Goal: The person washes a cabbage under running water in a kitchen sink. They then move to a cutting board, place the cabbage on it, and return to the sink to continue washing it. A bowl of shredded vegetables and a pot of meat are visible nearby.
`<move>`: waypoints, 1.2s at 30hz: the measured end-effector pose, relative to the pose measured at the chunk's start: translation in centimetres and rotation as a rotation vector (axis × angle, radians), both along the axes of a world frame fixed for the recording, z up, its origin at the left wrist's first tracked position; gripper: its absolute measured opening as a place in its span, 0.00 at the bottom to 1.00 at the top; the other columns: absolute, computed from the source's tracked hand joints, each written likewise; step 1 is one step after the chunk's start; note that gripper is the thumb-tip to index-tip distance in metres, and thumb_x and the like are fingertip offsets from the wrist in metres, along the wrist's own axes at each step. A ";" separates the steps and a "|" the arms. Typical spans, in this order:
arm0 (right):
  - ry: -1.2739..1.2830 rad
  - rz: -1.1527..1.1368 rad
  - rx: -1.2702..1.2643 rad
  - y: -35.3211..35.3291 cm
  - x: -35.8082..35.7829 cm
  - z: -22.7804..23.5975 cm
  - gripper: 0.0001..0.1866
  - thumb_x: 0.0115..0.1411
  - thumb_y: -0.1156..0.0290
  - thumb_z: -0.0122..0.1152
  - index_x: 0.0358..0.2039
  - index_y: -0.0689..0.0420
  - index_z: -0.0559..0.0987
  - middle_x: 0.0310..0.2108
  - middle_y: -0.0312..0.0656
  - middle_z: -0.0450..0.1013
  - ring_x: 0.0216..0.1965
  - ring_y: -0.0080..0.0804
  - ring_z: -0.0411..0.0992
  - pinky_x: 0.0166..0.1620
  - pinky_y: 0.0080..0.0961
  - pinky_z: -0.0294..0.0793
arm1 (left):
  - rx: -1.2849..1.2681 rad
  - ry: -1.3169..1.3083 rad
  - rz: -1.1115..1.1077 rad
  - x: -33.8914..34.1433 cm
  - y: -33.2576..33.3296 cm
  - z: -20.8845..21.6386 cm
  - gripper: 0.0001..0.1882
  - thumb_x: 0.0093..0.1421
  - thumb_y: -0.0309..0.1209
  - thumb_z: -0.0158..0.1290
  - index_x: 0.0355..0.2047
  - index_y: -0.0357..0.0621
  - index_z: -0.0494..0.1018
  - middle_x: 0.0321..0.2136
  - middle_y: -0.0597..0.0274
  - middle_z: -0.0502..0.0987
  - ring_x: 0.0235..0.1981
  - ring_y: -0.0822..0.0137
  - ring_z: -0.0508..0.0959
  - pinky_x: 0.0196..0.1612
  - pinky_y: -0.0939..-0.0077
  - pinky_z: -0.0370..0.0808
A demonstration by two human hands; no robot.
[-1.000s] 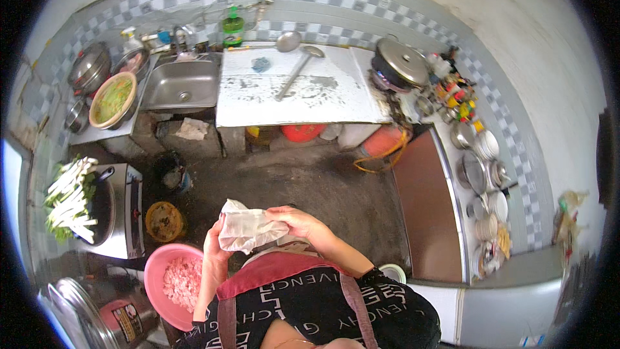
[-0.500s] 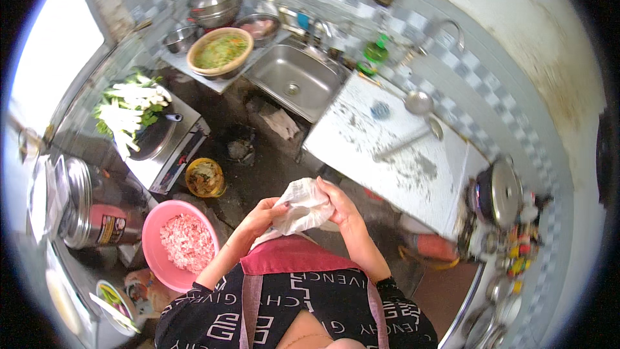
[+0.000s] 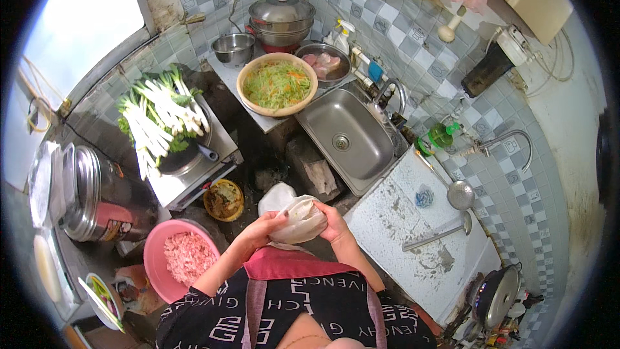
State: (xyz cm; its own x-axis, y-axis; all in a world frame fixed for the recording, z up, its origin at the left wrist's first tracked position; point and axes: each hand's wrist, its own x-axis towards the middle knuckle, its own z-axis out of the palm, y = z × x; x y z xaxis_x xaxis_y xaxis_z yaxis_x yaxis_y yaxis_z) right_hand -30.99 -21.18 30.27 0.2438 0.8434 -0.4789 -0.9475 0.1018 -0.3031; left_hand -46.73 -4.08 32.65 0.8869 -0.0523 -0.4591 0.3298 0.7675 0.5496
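Both my hands are closed on a thin white cloth (image 3: 300, 220) in front of my body. My left hand (image 3: 263, 226) pinches its left side, and my right hand (image 3: 331, 221) grips its right edge. One flap of the cloth spreads out beyond my left fingers. Whether it is a plain cloth or a small cloth bag cannot be made out. Left of my left forearm stands a pink basin (image 3: 154, 257) with chopped pale-pink meat (image 3: 188, 255) in it.
A steel sink (image 3: 323, 123) lies ahead, beside a basin of shredded vegetables (image 3: 278, 84). Green onions (image 3: 155, 116) rest over a pan on the stove (image 3: 171, 189) at left. The white counter (image 3: 368, 213) at right bears a skimmer (image 3: 460, 195) and a ladle (image 3: 439, 238).
The view has tilted up and shifted, so more of the sink and back wall shows. The cloth is bunched differently, a flap now spread beyond my left hand. Both hands keep their hold.
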 end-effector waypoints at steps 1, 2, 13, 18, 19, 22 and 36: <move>-0.063 0.002 -0.019 1.0 0.9 -0.4 0.18 0.65 0.67 0.53 0.52 0.62 0.74 0.48 0.44 0.75 0.48 0.33 0.74 0.54 0.32 0.73 | 0.044 -0.024 -0.045 0.9 1.1 0.8 0.22 0.61 0.42 0.58 0.47 0.36 0.74 0.40 0.57 0.80 0.39 0.67 0.80 0.45 0.71 0.77; -0.126 0.001 -0.038 1.8 1.8 -0.6 0.18 0.64 0.67 0.54 0.53 0.61 0.73 0.49 0.44 0.75 0.49 0.33 0.74 0.54 0.33 0.73 | 0.087 -0.048 -0.092 1.8 2.1 1.6 0.22 0.61 0.42 0.59 0.46 0.36 0.74 0.39 0.57 0.80 0.38 0.68 0.80 0.45 0.72 0.77; -0.768 -0.031 -0.236 8.3 11.8 3.6 0.34 0.61 0.65 0.62 0.64 0.55 0.59 0.60 0.43 0.60 0.62 0.33 0.60 0.62 0.32 0.60 | 0.107 0.097 0.411 10.2 11.1 2.7 0.18 0.66 0.40 0.52 0.48 0.38 0.73 0.39 0.59 0.80 0.35 0.67 0.80 0.38 0.71 0.77; -1.436 -0.056 -0.339 17.4 16.3 4.2 0.34 0.59 0.66 0.63 0.63 0.55 0.61 0.58 0.46 0.61 0.62 0.39 0.59 0.63 0.35 0.58 | 0.109 0.120 0.645 11.9 12.7 3.2 0.19 0.67 0.39 0.50 0.51 0.39 0.71 0.41 0.61 0.79 0.39 0.68 0.79 0.41 0.72 0.76; -1.606 0.017 -0.347 19.1 17.7 4.2 0.33 0.58 0.67 0.64 0.62 0.54 0.63 0.58 0.47 0.61 0.61 0.42 0.60 0.63 0.38 0.59 | 0.084 0.106 0.659 12.2 13.0 4.2 0.19 0.67 0.39 0.50 0.52 0.39 0.70 0.42 0.60 0.79 0.40 0.67 0.79 0.43 0.71 0.76; -2.061 0.225 -0.278 24.7 21.6 4.4 0.31 0.54 0.67 0.66 0.59 0.50 0.68 0.59 0.47 0.60 0.59 0.49 0.60 0.60 0.44 0.62 | 0.062 0.145 0.736 12.8 14.0 5.1 0.20 0.67 0.40 0.50 0.53 0.39 0.70 0.44 0.59 0.78 0.42 0.66 0.79 0.44 0.68 0.76; -2.296 0.520 -0.181 40.7 33.7 0.9 0.18 0.62 0.67 0.55 0.50 0.60 0.78 0.54 0.52 0.70 0.54 0.47 0.69 0.55 0.37 0.69 | 0.091 0.125 1.051 14.3 14.4 5.6 0.22 0.66 0.38 0.50 0.56 0.38 0.67 0.47 0.57 0.77 0.44 0.63 0.79 0.47 0.64 0.77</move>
State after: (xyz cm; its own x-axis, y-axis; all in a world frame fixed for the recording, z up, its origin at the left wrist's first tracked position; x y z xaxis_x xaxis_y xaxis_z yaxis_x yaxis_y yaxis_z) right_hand 2.71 19.56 31.14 0.1477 0.9833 0.1060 0.8770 -0.0807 -0.4736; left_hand -32.46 10.36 38.23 0.4127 0.7523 -0.5136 -0.4176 0.6574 0.6273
